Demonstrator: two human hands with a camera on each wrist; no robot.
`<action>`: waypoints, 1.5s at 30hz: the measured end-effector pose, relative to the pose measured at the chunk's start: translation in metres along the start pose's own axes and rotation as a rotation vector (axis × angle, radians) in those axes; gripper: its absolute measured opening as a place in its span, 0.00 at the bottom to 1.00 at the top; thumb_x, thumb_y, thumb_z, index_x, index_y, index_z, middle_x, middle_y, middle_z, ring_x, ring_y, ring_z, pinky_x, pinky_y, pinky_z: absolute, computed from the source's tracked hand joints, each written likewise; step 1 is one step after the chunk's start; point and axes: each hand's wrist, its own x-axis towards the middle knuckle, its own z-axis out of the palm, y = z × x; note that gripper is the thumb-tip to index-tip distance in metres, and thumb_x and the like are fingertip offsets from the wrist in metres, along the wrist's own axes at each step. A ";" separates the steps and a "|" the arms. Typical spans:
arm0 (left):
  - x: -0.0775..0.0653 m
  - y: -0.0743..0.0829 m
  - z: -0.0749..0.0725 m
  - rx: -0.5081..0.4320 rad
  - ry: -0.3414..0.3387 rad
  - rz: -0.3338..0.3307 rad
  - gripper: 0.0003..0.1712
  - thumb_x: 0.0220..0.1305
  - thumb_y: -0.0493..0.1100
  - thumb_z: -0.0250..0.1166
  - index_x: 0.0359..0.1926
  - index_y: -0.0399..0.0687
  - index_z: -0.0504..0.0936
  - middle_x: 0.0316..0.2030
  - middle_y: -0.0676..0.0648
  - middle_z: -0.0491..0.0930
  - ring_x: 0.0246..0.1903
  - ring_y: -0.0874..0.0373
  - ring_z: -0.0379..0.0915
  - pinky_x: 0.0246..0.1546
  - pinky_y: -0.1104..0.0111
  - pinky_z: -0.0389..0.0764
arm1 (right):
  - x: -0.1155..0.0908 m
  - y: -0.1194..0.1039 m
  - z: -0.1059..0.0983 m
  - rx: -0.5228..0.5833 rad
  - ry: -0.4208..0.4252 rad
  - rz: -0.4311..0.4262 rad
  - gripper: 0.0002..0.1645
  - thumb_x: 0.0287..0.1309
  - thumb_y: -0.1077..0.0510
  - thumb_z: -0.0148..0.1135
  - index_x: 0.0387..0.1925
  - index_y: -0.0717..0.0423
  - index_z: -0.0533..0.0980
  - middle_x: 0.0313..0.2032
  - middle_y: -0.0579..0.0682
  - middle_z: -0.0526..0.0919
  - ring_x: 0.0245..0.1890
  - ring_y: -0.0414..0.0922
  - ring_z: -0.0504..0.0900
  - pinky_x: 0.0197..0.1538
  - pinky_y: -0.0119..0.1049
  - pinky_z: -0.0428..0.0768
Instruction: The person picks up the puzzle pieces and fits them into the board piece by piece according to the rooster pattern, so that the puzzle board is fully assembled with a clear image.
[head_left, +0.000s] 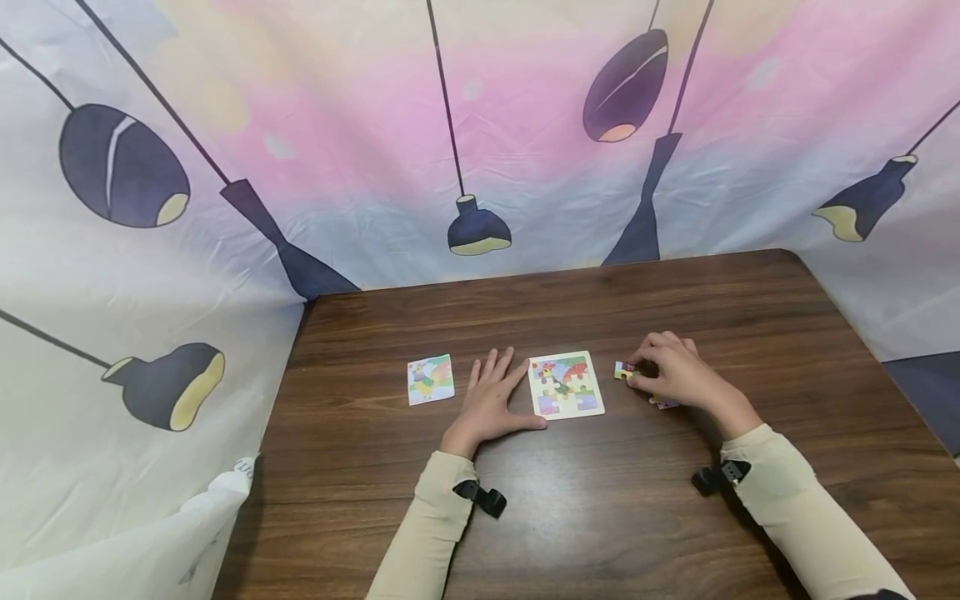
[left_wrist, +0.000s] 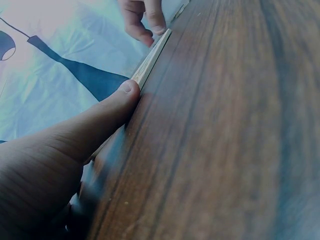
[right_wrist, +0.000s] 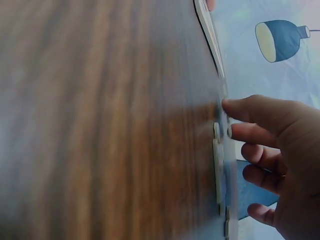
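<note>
The left hand (head_left: 491, 404) lies spread with straight fingers at the left side of a square jigsaw board (head_left: 567, 406), its thumb touching the near corner and a fingertip by the upper left corner. In the left wrist view the thumb (left_wrist: 120, 100) presses the edge of the board (left_wrist: 152, 60). Some colourful pieces are set in the board, with pale gaps between them. To the right, the right hand (head_left: 678, 375) pinches a small jigsaw piece (head_left: 622, 370) between thumb and index finger, low over the table. More loose pieces (head_left: 663, 403) lie partly hidden under this hand.
A square picture card (head_left: 431, 380) with a coloured drawing lies left of the left hand. The brown wooden table (head_left: 585, 508) meets a patterned cloth (head_left: 375, 167) behind and at both sides. Loose pieces (right_wrist: 219, 175) show edge-on below the right fingers in the right wrist view.
</note>
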 end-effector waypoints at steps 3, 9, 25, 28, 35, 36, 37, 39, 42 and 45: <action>0.000 -0.001 0.001 0.003 -0.003 -0.006 0.64 0.55 0.74 0.75 0.85 0.58 0.56 0.85 0.46 0.41 0.84 0.47 0.26 0.81 0.49 0.27 | 0.006 -0.007 0.003 0.017 0.016 -0.025 0.13 0.61 0.53 0.78 0.44 0.54 0.89 0.39 0.46 0.80 0.46 0.51 0.75 0.48 0.54 0.65; -0.001 -0.001 -0.001 0.002 0.000 0.002 0.64 0.56 0.73 0.75 0.85 0.57 0.57 0.85 0.44 0.42 0.84 0.45 0.28 0.81 0.47 0.28 | 0.023 -0.028 0.012 0.047 0.017 -0.092 0.13 0.59 0.53 0.79 0.45 0.52 0.89 0.40 0.46 0.81 0.47 0.50 0.75 0.49 0.53 0.66; 0.002 0.000 -0.003 0.012 -0.012 -0.002 0.63 0.56 0.73 0.75 0.84 0.57 0.57 0.85 0.45 0.42 0.84 0.45 0.27 0.81 0.48 0.28 | 0.060 -0.085 0.043 0.040 -0.078 -0.222 0.11 0.59 0.52 0.78 0.42 0.50 0.89 0.40 0.43 0.80 0.43 0.45 0.73 0.53 0.55 0.68; 0.002 0.000 -0.002 0.005 -0.017 0.000 0.63 0.56 0.73 0.75 0.84 0.57 0.57 0.85 0.44 0.42 0.84 0.45 0.27 0.81 0.47 0.28 | 0.060 -0.086 0.045 0.032 -0.092 -0.215 0.12 0.59 0.52 0.79 0.43 0.49 0.89 0.41 0.42 0.80 0.44 0.44 0.73 0.54 0.55 0.68; 0.003 0.000 -0.001 0.008 -0.004 0.000 0.63 0.56 0.72 0.75 0.84 0.56 0.57 0.85 0.44 0.42 0.84 0.45 0.28 0.81 0.48 0.28 | 0.061 -0.084 0.046 0.032 -0.096 -0.217 0.14 0.59 0.52 0.79 0.45 0.51 0.89 0.41 0.43 0.80 0.43 0.44 0.73 0.53 0.55 0.68; 0.002 0.000 -0.001 0.003 -0.003 0.001 0.63 0.56 0.72 0.75 0.84 0.56 0.57 0.85 0.44 0.42 0.84 0.45 0.28 0.81 0.47 0.28 | 0.061 -0.084 0.046 0.032 -0.096 -0.216 0.14 0.59 0.51 0.79 0.46 0.51 0.89 0.41 0.43 0.80 0.43 0.44 0.73 0.53 0.55 0.68; 0.002 0.001 -0.001 -0.003 -0.003 0.000 0.63 0.56 0.72 0.76 0.84 0.56 0.57 0.85 0.44 0.42 0.84 0.45 0.28 0.81 0.47 0.28 | 0.061 -0.084 0.046 0.032 -0.096 -0.217 0.14 0.59 0.51 0.79 0.46 0.50 0.89 0.42 0.43 0.80 0.42 0.44 0.73 0.53 0.55 0.68; 0.001 0.001 -0.001 -0.015 -0.005 -0.002 0.63 0.56 0.72 0.76 0.84 0.56 0.57 0.85 0.45 0.42 0.84 0.45 0.27 0.81 0.48 0.27 | 0.060 -0.084 0.046 0.040 -0.097 -0.219 0.13 0.60 0.51 0.79 0.45 0.49 0.89 0.42 0.42 0.80 0.42 0.43 0.73 0.53 0.55 0.68; 0.000 0.002 -0.002 -0.029 -0.002 -0.001 0.63 0.56 0.71 0.76 0.84 0.56 0.57 0.85 0.44 0.42 0.84 0.45 0.27 0.81 0.48 0.27 | 0.058 -0.084 0.047 0.054 -0.097 -0.236 0.09 0.62 0.53 0.77 0.44 0.47 0.90 0.41 0.42 0.80 0.42 0.42 0.72 0.52 0.53 0.68; -0.001 0.003 -0.002 -0.031 0.002 0.001 0.63 0.56 0.71 0.76 0.84 0.56 0.58 0.85 0.44 0.42 0.84 0.44 0.28 0.81 0.47 0.27 | 0.056 -0.086 0.047 0.064 -0.104 -0.248 0.08 0.62 0.53 0.77 0.43 0.47 0.90 0.41 0.41 0.80 0.42 0.42 0.72 0.50 0.51 0.67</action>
